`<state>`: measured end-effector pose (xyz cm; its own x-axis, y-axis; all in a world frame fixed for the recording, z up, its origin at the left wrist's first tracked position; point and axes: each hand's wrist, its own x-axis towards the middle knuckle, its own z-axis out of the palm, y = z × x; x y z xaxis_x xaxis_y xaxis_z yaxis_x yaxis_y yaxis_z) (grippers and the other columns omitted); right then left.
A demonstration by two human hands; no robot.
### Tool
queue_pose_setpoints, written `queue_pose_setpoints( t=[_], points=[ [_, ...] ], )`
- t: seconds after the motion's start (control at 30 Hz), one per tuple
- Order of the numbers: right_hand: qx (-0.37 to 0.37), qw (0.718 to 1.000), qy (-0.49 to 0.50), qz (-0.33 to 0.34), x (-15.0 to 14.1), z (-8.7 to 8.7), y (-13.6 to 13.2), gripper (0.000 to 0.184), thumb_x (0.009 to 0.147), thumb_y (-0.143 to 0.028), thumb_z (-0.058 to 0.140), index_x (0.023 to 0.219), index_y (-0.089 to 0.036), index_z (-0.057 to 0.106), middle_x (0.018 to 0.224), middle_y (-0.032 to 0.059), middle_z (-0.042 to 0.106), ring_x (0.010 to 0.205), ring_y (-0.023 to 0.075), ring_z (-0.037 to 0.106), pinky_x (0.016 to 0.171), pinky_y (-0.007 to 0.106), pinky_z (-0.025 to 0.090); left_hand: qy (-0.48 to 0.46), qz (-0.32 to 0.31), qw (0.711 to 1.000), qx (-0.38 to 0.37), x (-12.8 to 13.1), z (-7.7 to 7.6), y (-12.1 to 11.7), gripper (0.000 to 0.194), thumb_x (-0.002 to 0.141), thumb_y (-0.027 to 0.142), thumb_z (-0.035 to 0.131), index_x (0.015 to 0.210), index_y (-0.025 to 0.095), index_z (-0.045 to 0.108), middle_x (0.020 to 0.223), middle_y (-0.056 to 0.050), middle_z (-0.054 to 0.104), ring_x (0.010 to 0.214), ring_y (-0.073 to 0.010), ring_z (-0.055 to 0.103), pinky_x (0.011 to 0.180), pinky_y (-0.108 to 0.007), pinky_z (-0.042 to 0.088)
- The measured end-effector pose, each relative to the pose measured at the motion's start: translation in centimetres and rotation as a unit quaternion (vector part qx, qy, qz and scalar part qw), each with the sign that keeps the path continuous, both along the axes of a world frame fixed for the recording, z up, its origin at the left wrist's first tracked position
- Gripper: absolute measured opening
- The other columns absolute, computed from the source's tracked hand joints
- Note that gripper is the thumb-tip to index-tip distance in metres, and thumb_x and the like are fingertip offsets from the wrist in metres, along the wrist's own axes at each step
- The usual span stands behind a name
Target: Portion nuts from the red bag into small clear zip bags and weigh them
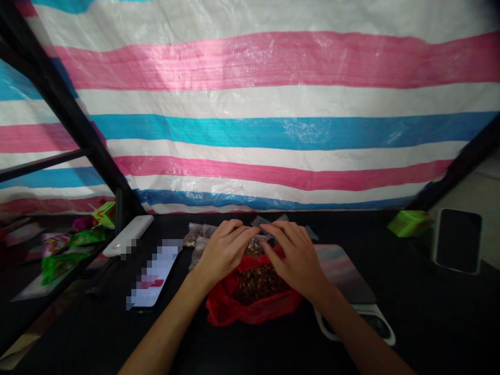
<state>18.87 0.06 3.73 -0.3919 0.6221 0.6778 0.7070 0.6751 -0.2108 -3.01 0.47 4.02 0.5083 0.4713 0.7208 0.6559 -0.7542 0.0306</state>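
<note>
An open red plastic bag [253, 311] lies on the black tabletop, filled with small brown seed-like pieces [260, 282]. Just beyond its far rim, a small clear plastic bag [255, 246] with brown contents shows between my hands. The fingers of my left hand [228, 247] are bent together at this bag's left side, the thumb mostly hidden. My right hand [295, 252] reaches in from the right, fingertips curled at the same bag's top. Behind my hands lie several small clear bags [193, 234], some partly covered.
A white scale [347, 276] sits right of the red bag, partly under my right forearm. On the left are a lit phone [160, 281] and a white power bank [130, 234]. A green box [410, 223] and dark-screened device [458, 240] stand right. Striped sheeting [273, 127] hangs behind.
</note>
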Motion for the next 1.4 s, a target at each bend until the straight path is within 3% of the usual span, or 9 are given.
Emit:
queue_pose_setpoints(
  t=[0.13, 0.2, 0.33, 0.4, 0.57, 0.7, 0.8, 1.13, 1.4],
  points=[
    [-0.050, 0.999, 0.009, 0.017, -0.3, -0.2, 0.0, 0.007, 0.097, -0.023, 0.064, 0.100, -0.024, 0.069, 0.097, 0.0029, 0.073, 0.092, 0.0232, 0.064, 0.083, 0.040, 0.039, -0.004, -0.011, 1.000, -0.012, 0.1, -0.2, 0.1, 0.032, 0.097, 0.011, 0.060, 0.127, 0.021, 0.061, 0.112, -0.008, 0.074, 0.105, -0.0229, 0.061, 0.090, -0.036, 0.049],
    [-0.066, 0.997, 0.038, 0.009, -0.5, -0.3, 0.1, 0.006, 0.096, -0.021, 0.064, 0.095, -0.023, 0.069, 0.091, 0.0015, 0.073, 0.088, 0.0219, 0.065, 0.081, 0.038, 0.039, -0.034, 0.000, 0.999, -0.014, 0.3, -0.1, 0.0, 0.026, 0.097, 0.017, 0.062, 0.123, 0.019, 0.061, 0.112, -0.008, 0.073, 0.104, -0.0225, 0.062, 0.090, -0.036, 0.048],
    [-0.060, 0.994, 0.091, -0.026, -0.7, -0.4, 0.1, 0.007, 0.096, -0.022, 0.064, 0.094, -0.024, 0.070, 0.088, 0.0003, 0.074, 0.084, 0.0212, 0.067, 0.079, 0.037, 0.038, -0.092, 0.033, 0.993, -0.070, 0.7, 0.1, -0.3, 0.011, 0.099, 0.027, 0.061, 0.098, 0.017, 0.066, 0.083, -0.004, 0.068, 0.078, -0.0179, 0.060, 0.074, -0.031, 0.044],
    [-0.048, 0.993, 0.107, -0.035, -0.7, -0.4, 0.0, 0.007, 0.096, -0.021, 0.064, 0.095, -0.024, 0.070, 0.088, 0.0004, 0.074, 0.083, 0.0212, 0.067, 0.079, 0.037, 0.038, -0.106, 0.013, 0.984, -0.142, 1.1, 0.0, -0.5, 0.023, 0.101, 0.029, 0.056, 0.083, 0.018, 0.065, 0.072, -0.001, 0.063, 0.068, -0.0148, 0.056, 0.068, -0.028, 0.041],
    [-0.054, 0.994, 0.091, 0.031, -0.9, -0.7, -0.2, 0.009, 0.099, -0.021, 0.060, 0.102, -0.024, 0.068, 0.096, 0.0022, 0.075, 0.091, 0.0215, 0.067, 0.082, 0.037, 0.041, -0.247, -0.013, 0.908, -0.338, 2.2, -0.6, -0.4, 0.039, 0.102, 0.039, 0.051, 0.074, 0.017, 0.067, 0.067, 0.000, 0.063, 0.061, -0.0119, 0.053, 0.059, -0.024, 0.037],
    [-0.058, 0.994, 0.066, 0.059, -1.1, -0.9, -0.5, 0.012, 0.099, -0.018, 0.059, 0.105, -0.023, 0.067, 0.099, 0.0028, 0.075, 0.093, 0.0215, 0.067, 0.083, 0.037, 0.042, -0.335, -0.065, 0.831, -0.439, 2.4, -0.6, 0.2, 0.040, 0.098, 0.045, 0.058, 0.074, 0.015, 0.066, 0.066, -0.001, 0.063, 0.061, -0.0125, 0.055, 0.060, -0.023, 0.041],
    [-0.062, 0.993, 0.081, 0.067, -1.2, -0.5, -0.7, 0.010, 0.096, -0.020, 0.063, 0.105, -0.023, 0.067, 0.100, 0.0023, 0.075, 0.094, 0.0217, 0.067, 0.085, 0.037, 0.042, -0.348, -0.117, 0.799, -0.477, 2.0, -0.4, 0.5, 0.037, 0.097, 0.045, 0.059, 0.077, 0.015, 0.067, 0.071, -0.001, 0.066, 0.066, -0.0130, 0.058, 0.066, -0.023, 0.044],
    [-0.099, 0.991, 0.088, -0.007, -1.4, -0.3, -0.7, 0.004, 0.092, -0.024, 0.066, 0.095, -0.024, 0.068, 0.086, 0.0010, 0.072, 0.082, 0.0223, 0.064, 0.079, 0.037, 0.039, -0.272, -0.160, 0.836, -0.449, 1.3, 0.0, 0.1, 0.032, 0.101, 0.036, 0.054, 0.082, 0.015, 0.068, 0.083, -0.003, 0.066, 0.080, -0.0154, 0.059, 0.076, -0.025, 0.044],
    [-0.098, 0.992, 0.069, 0.026, -0.8, 0.0, -0.5, 0.006, 0.092, -0.021, 0.062, 0.095, -0.023, 0.066, 0.086, 0.0020, 0.072, 0.082, 0.0219, 0.064, 0.080, 0.038, 0.039, -0.242, -0.139, 0.852, -0.443, 1.7, 0.5, -0.5, 0.033, 0.101, 0.037, 0.051, 0.081, 0.015, 0.067, 0.080, -0.002, 0.065, 0.077, -0.0158, 0.057, 0.073, -0.025, 0.044]
  ],
)
